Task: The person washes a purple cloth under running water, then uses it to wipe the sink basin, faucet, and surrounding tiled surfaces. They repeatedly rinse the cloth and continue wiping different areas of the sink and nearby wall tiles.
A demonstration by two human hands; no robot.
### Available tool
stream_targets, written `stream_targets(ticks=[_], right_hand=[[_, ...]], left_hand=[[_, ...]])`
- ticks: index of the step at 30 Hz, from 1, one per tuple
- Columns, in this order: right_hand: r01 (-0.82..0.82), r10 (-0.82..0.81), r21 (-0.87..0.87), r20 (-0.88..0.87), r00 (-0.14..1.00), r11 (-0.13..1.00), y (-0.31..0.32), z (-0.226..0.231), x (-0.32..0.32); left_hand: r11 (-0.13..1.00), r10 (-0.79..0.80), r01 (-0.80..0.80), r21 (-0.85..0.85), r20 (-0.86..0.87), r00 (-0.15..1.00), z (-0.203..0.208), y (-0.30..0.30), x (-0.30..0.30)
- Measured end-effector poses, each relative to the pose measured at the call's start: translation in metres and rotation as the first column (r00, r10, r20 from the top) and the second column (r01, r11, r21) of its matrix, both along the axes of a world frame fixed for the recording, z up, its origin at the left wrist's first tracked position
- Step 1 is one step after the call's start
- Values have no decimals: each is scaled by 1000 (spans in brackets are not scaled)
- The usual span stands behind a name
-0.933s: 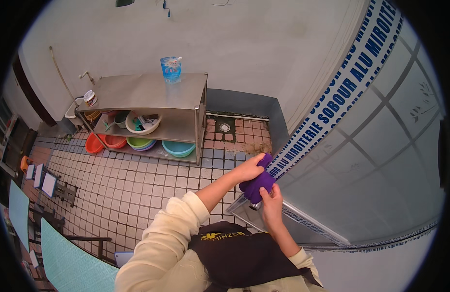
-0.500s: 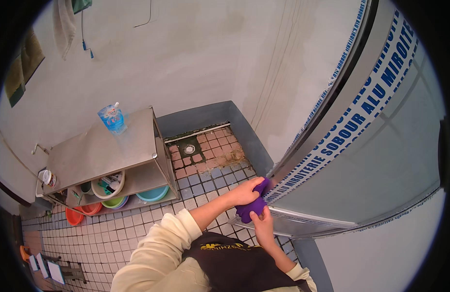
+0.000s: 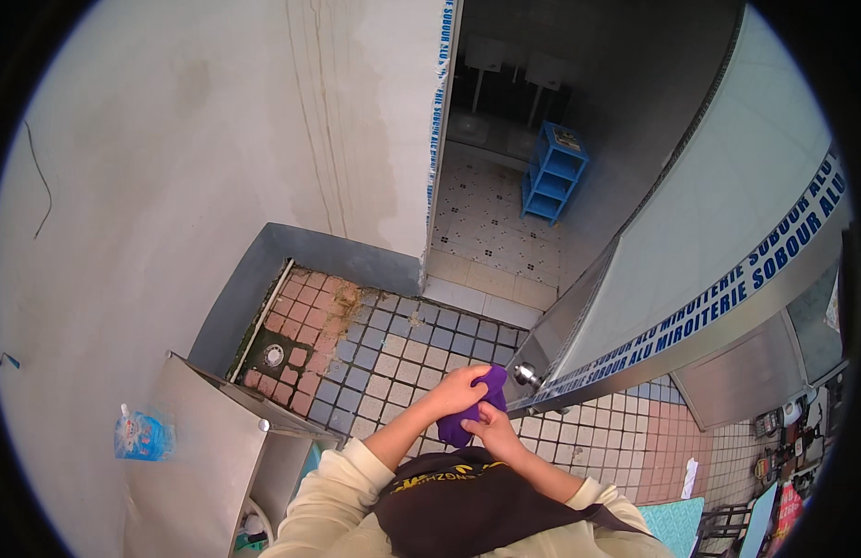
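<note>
Between my two hands is a bunched purple cloth (image 3: 456, 428). My left hand (image 3: 456, 391) grips its upper part from the left. Lower down, my right hand (image 3: 494, 431) pinches the cloth with the thumb on top. Just right of the cloth, a round metal doorknob (image 3: 528, 375) sticks out from a door (image 3: 672, 279) with frosted panels and printed film on its frame. A narrow gap seems to separate the cloth from the knob. The door stands open beside me.
Through the doorway, a blue shelf rack (image 3: 553, 175) stands in a dim tiled room. At lower left is a metal shelf table (image 3: 193, 465) with a blue pouch (image 3: 142, 437) on top. A floor drain (image 3: 274, 355) lies by the low grey ledge (image 3: 235, 288). Light-blue tabletops (image 3: 672, 523) are at lower right.
The view has turned right. The door has swung open, exposing the doorway, the room behind it and the knob. Both hands still hold the purple cloth.
</note>
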State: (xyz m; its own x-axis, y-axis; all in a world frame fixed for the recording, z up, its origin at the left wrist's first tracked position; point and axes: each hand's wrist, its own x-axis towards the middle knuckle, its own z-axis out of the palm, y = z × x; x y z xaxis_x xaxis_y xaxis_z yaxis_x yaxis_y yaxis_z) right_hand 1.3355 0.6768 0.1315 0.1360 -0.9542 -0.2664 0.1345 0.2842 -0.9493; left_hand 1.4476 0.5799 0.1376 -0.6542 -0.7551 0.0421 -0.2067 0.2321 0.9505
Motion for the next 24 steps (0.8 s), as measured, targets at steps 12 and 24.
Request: stream_targets(ticks=[12,24], right_hand=[[648,-639,28,204,742,761,-51,-7,-47],[580,-562,100,423,711,809,-250,-5,-174]], left_hand=[[889,403,-293,350,-299,865,-24,-69,6],[767,578,-376,520,-307,756,-36,-231,-83]])
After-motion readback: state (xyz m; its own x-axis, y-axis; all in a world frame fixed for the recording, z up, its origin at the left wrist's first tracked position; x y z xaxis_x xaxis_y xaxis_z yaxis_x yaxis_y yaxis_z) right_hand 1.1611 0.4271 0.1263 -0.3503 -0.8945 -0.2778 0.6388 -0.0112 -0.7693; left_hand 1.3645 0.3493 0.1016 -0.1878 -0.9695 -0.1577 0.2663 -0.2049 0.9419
